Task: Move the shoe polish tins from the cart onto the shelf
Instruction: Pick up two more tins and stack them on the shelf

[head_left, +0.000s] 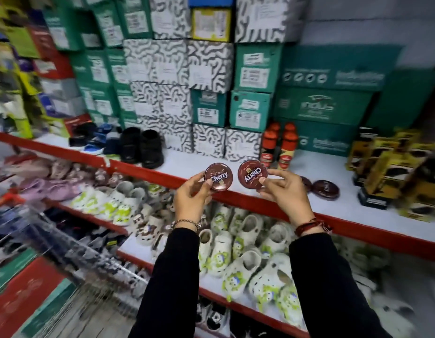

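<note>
My left hand (191, 197) holds a round brown shoe polish tin (218, 176) with "Cherry" on its lid, tilted toward me. My right hand (286, 192) grips a second brown Cherry tin (252, 175), its label turned upside down. Both tins hover over the red front edge of the white shelf (199, 164). Two more dark brown tins (325, 189) lie flat on that shelf just right of my right hand. The wire cart (72, 254) is at the lower left, blurred.
Two red-capped polish bottles (280, 147) stand behind the tins. Black shoes (143, 147) sit to the left, yellow-black boxes (394, 172) to the right, stacked shoe boxes (211, 69) behind. Lower shelves hold white and green clogs (248, 259).
</note>
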The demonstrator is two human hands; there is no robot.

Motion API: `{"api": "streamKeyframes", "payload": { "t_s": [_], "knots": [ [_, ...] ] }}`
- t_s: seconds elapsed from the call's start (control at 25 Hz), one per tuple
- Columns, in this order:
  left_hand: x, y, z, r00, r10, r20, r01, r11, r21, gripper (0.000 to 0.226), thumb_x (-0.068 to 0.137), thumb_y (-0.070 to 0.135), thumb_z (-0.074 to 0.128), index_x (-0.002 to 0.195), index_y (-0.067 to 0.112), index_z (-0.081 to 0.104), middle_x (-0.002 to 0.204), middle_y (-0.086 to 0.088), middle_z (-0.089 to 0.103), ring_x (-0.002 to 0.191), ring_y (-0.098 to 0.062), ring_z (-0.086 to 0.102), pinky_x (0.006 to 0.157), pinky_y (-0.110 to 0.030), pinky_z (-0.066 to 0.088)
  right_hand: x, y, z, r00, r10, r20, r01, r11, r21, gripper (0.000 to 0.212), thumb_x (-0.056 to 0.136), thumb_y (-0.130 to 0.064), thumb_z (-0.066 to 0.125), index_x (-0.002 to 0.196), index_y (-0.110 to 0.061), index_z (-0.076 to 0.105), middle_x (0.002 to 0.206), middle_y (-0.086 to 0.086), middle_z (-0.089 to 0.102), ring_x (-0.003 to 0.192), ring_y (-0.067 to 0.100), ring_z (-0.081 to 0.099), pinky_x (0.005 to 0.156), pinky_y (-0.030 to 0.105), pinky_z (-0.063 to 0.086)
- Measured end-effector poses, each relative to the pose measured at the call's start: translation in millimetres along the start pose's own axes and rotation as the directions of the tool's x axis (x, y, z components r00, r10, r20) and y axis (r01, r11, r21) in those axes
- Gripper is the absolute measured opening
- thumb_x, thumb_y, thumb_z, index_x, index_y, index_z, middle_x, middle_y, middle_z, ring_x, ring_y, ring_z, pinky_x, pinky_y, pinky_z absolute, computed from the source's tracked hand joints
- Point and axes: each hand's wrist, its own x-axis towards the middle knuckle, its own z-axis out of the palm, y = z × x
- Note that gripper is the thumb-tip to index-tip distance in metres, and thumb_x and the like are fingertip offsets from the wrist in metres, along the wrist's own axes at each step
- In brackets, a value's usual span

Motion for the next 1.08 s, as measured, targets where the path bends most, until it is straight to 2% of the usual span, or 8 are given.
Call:
{"api": "streamKeyframes", "payload": {
  "t_s": [0.12,0.24,0.36,0.48,0.6,0.76,0.96,1.08],
  "knots": [
    [-4.1,9.1,41.0,0.997,-0.004,0.074,0.001,0.999,0.043,0.03,0.091,0.009,0.067,0.121,0.012,0.066,0.092,-0.009,0.069,0.066,-0.012,0.071,0.059,-0.015,0.058,-2.4,-4.9,-36.9,0.996,0.007,-0.085,-0.014,0.997,-0.078,0.026,0.089,-0.005,0.066,0.115,-0.004,0.062,0.088,0.017,0.071,0.062,0.015,0.071,0.057,0.016,0.058],
    [-5.1,4.4,85.0,0.985,0.058,0.161,-0.087,0.98,0.178,0.028,0.088,0.014,0.072,0.115,0.018,0.072,0.092,-0.01,0.073,0.08,-0.027,0.073,0.073,-0.031,0.062,-3.6,-5.7,-80.1,0.974,0.023,-0.224,-0.071,0.976,-0.207,0.025,0.087,-0.01,0.069,0.111,-0.005,0.065,0.091,0.018,0.072,0.067,0.023,0.07,0.062,0.025,0.059],
    [-5.7,3.2,121.1,0.973,0.067,0.221,-0.147,0.917,0.371,0.031,0.083,0.022,0.075,0.115,0.021,0.074,0.091,-0.009,0.078,0.08,-0.025,0.075,0.083,-0.042,0.062,-0.5,-2.2,-117.5,0.946,0.049,-0.319,-0.158,0.932,-0.327,0.028,0.085,-0.018,0.071,0.111,-0.007,0.068,0.089,0.014,0.074,0.069,0.023,0.069,0.065,0.033,0.057],
    [-1.2,-0.7,142.9,0.962,0.0,0.272,-0.15,0.833,0.532,0.031,0.081,0.028,0.074,0.112,0.026,0.075,0.094,-0.009,0.08,0.089,-0.027,0.076,0.088,-0.04,0.06,0.7,6.2,-140.4,0.924,0.052,-0.378,-0.239,0.852,-0.466,0.028,0.082,-0.025,0.073,0.107,-0.011,0.074,0.098,0.013,0.077,0.091,0.027,0.072,0.085,0.043,0.058],
    [2.1,-1.0,156.5,0.951,-0.06,0.302,-0.155,0.754,0.639,0.028,0.082,0.03,0.072,0.109,0.025,0.077,0.105,-0.01,0.078,0.1,-0.027,0.073,0.094,-0.031,0.056,3.2,9.0,-152.2,0.922,0.061,-0.382,-0.278,0.79,-0.546,0.024,0.085,-0.025,0.071,0.101,-0.01,0.077,0.113,0.012,0.074,0.106,0.028,0.069,0.098,0.041,0.053],
    [7.4,1.0,166.9,0.94,-0.128,0.317,-0.148,0.685,0.713,0.027,0.083,0.029,0.068,0.107,0.022,0.078,0.114,-0.008,0.076,0.11,-0.027,0.069,0.098,-0.027,0.052,9.1,8.5,-154.6,0.917,0.096,-0.387,-0.322,0.749,-0.578,0.018,0.087,-0.016,0.067,0.097,-0.006,0.079,0.106,0.013,0.076,0.087,0.019,0.062,0.093,0.035,0.053],
    [6.9,-4.5,174.3,0.919,-0.188,0.348,-0.157,0.634,0.757,0.02,0.086,0.025,0.067,0.101,0.02,0.08,0.116,-0.006,0.075,0.113,-0.025,0.067,0.095,-0.026,0.05,15.3,12.3,-148.0,0.911,0.116,-0.396,-0.342,0.75,-0.566,0.015,0.083,-0.007,0.07,0.094,-0.013,0.078,0.103,0.01,0.076,0.08,0.019,0.062,0.096,0.04,0.055],
    [9.8,-5.5,174.9,0.909,-0.198,0.367,-0.181,0.606,0.775,0.02,0.086,0.024,0.067,0.101,0.02,0.079,0.114,-0.006,0.075,0.113,-0.024,0.067,0.095,-0.025,0.05,16.2,13.0,-146.9,0.926,0.112,-0.361,-0.324,0.728,-0.604,0.024,0.081,-0.005,0.07,0.103,-0.01,0.078,0.102,0.009,0.076,0.079,0.02,0.064,0.094,0.037,0.056]
  ]
}}
